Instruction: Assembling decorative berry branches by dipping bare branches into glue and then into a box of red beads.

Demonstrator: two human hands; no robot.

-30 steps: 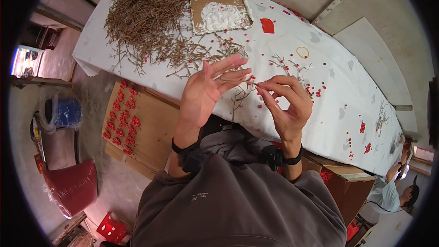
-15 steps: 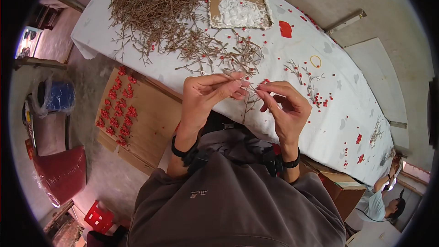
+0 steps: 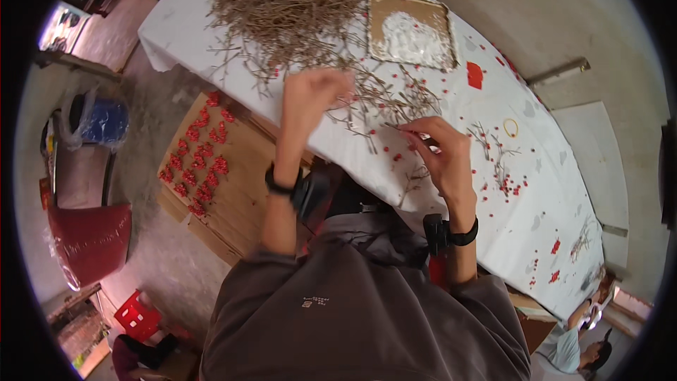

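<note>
My left hand [image 3: 314,92] is over the near edge of the loose brown twigs [image 3: 398,95]; motion smears its fingers, so I cannot tell whether it holds anything. To its right, my right hand [image 3: 443,147] pinches a short twig [image 3: 391,125] between thumb and forefinger, the end pointing left. Below the right hand, a small branched sprig [image 3: 415,182] and a few red berries lie on the white cloth. A large heap of twigs [image 3: 289,7] rises beyond my left hand. A cardboard tray [image 3: 377,3] smeared with white paste sits right of the heap.
Bunches of red berries [image 3: 204,149] lie in rows on a cardboard sheet [image 3: 243,197] to the left. Red berries, a red paper piece [image 3: 474,75] and a yellow rubber band [image 3: 511,128] are on the white-covered table [image 3: 493,240]. Another person [image 3: 571,349] is at lower right.
My hands have parted. The left has moved away, up toward the twigs, while the right keeps its pinch. The whole view has shifted slightly, the table appearing farther right.
</note>
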